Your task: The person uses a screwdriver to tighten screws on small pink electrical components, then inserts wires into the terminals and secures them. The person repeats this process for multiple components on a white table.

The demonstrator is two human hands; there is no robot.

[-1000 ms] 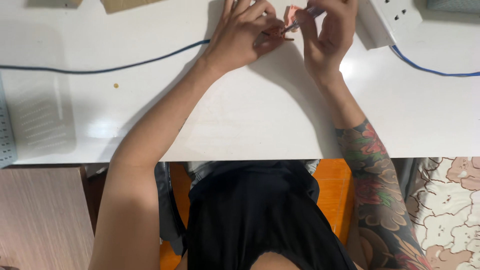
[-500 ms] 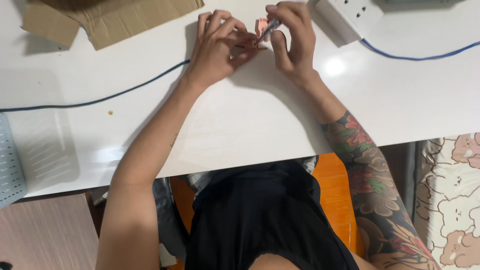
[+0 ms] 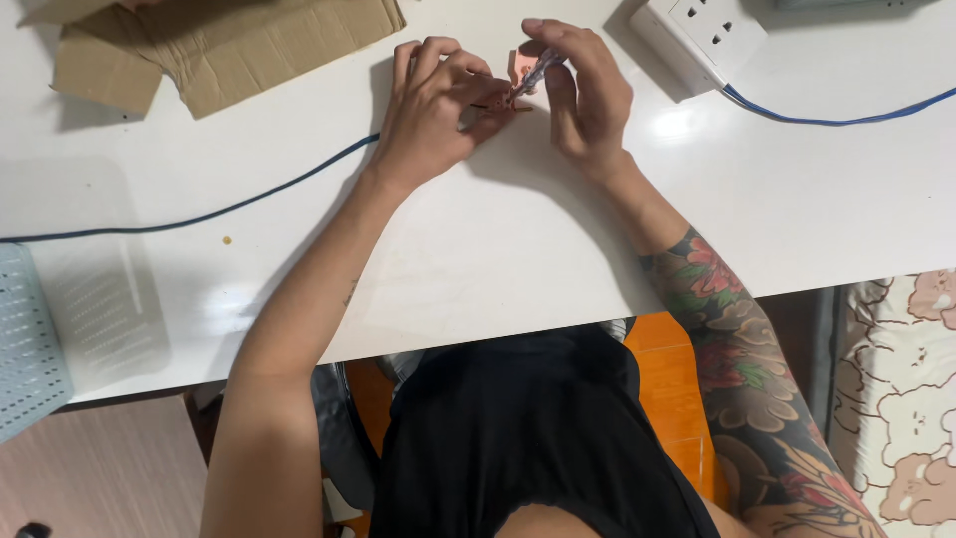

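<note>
left hand (image 3: 430,110): fingers pinching small pink part (image 3: 522,68) just above white bench (image 3: 498,259).
right hand (image 3: 588,95): fingers gripping thin tool (image 3: 533,75), tip touching part.
risk: tool probably slipping off the tiny part; part dropping near blue cable (image 3: 249,204).

A big white table (image 3: 518,249) fills most of the picture. At the upper left lies a piece of brown cardboard (image 3: 229,45), flat on the table. A thin blue cord (image 3: 199,217) runs across the left side of the table. At the upper right sits a white power strip (image 3: 702,35) with another blue cord (image 3: 836,118) coming out of it. At the far left edge is a light blue basket (image 3: 25,339) with little holes. At the lower right is a cloth with bears (image 3: 901,399) on it.
</note>
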